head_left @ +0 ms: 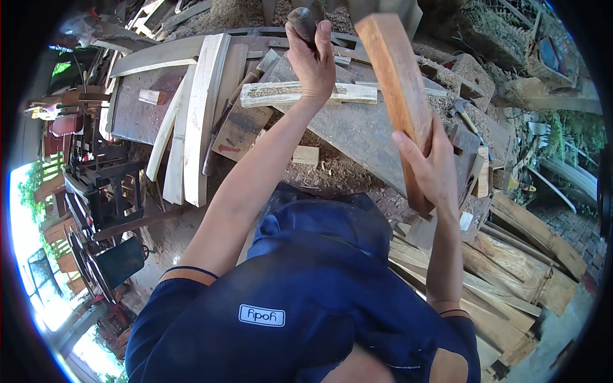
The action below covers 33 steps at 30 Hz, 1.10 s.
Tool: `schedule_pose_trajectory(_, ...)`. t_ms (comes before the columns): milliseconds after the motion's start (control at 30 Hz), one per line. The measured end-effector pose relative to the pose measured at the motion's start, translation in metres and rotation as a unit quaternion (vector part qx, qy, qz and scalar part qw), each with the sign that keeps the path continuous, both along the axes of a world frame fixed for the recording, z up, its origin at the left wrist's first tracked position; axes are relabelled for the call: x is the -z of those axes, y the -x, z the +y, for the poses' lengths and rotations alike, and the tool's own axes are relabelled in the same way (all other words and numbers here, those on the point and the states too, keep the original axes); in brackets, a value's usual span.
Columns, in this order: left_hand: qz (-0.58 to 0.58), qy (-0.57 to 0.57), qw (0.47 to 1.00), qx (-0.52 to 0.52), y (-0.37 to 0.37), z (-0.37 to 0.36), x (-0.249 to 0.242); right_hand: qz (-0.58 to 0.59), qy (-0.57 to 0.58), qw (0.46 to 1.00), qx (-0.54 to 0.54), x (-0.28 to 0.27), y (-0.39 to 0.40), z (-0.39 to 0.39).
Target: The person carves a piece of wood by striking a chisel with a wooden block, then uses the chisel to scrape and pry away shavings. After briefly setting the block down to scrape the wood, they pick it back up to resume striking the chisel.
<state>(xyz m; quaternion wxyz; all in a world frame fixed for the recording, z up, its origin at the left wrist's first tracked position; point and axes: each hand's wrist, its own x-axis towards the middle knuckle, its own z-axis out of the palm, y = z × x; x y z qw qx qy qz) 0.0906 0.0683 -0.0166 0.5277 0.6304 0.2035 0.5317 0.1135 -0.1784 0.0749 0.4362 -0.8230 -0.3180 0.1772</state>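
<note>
My left hand is closed around the dark, rounded wooden handle of a chisel. Its blade is hidden behind the hand. Just under that fist lies a pale wooden piece with rough cuts along its top, across the workbench. On the right, my right hand grips a long, thick reddish-brown wooden block by its lower part. The block is raised and tilted, its far end well above the bench and apart from the chisel.
Long pale boards lean at the bench's left, beside a long-handled tool. A hammer lies at the right. A small wood offcut rests among shavings near my body. Stacked planks fill the lower right.
</note>
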Motion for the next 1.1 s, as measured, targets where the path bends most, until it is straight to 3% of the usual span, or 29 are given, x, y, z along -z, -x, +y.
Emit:
schedule_pose_trajectory(33, -0.001, 0.001, 1.000, 0.002, -0.001, -0.001, -0.001, -0.028, -0.056, 0.998, -0.007, -0.006, -0.004, 0.005)
schedule_pose_trajectory(233, -0.072, 0.042, 0.996, 0.038, -0.005, -0.005, -0.012, 0.004, -0.085, 0.996, -0.027, -0.050, -0.019, 0.027)
schedule_pose_trajectory(467, -0.024, 0.013, 0.999, 0.033, -0.008, -0.007, -0.004, -0.020, -0.070, 0.996, -0.042, -0.034, -0.023, 0.035)
schedule_pose_trajectory(567, 0.008, -0.005, 1.000, 0.026, -0.007, -0.015, -0.009, -0.012, -0.111, 0.992, -0.065, -0.056, -0.030, 0.048)
schedule_pose_trajectory(633, 0.065, -0.058, 0.996, -0.013, -0.004, -0.029, -0.025, -0.068, -0.236, 0.966, -0.076, -0.076, -0.033, 0.061)
schedule_pose_trajectory(700, 0.048, -0.081, 0.995, -0.016, -0.004, -0.033, -0.025, -0.091, -0.232, 0.964, -0.092, -0.081, -0.036, 0.065)
schedule_pose_trajectory(767, 0.052, -0.149, 0.987, -0.015, -0.002, -0.038, -0.028, -0.148, -0.034, 0.983, -0.100, -0.082, -0.036, 0.068)
schedule_pose_trajectory(800, -0.019, -0.089, 0.995, 0.036, -0.003, -0.041, -0.025, -0.175, 0.110, 0.970, -0.126, -0.074, -0.038, 0.068)
schedule_pose_trajectory(833, -0.019, -0.058, 0.998, 0.016, -0.007, -0.034, -0.019, -0.175, 0.111, 0.971, -0.121, -0.075, -0.039, 0.065)
schedule_pose_trajectory(900, -0.012, -0.099, 0.995, -0.013, -0.007, -0.024, -0.017, -0.248, 0.134, 0.948, -0.147, -0.084, -0.045, 0.061)
schedule_pose_trajectory(967, 0.042, -0.101, 0.994, -0.028, 0.000, -0.031, -0.023, -0.173, 0.139, 0.965, -0.140, -0.096, -0.038, 0.060)
schedule_pose_trajectory(1033, 0.024, -0.107, 0.994, 0.008, -0.002, -0.034, -0.022, -0.181, -0.141, 0.969, -0.096, -0.091, -0.034, 0.061)
schedule_pose_trajectory(1100, 0.037, -0.182, 0.982, -0.011, -0.001, -0.035, -0.017, -0.197, -0.138, 0.964, -0.116, -0.076, -0.040, 0.064)
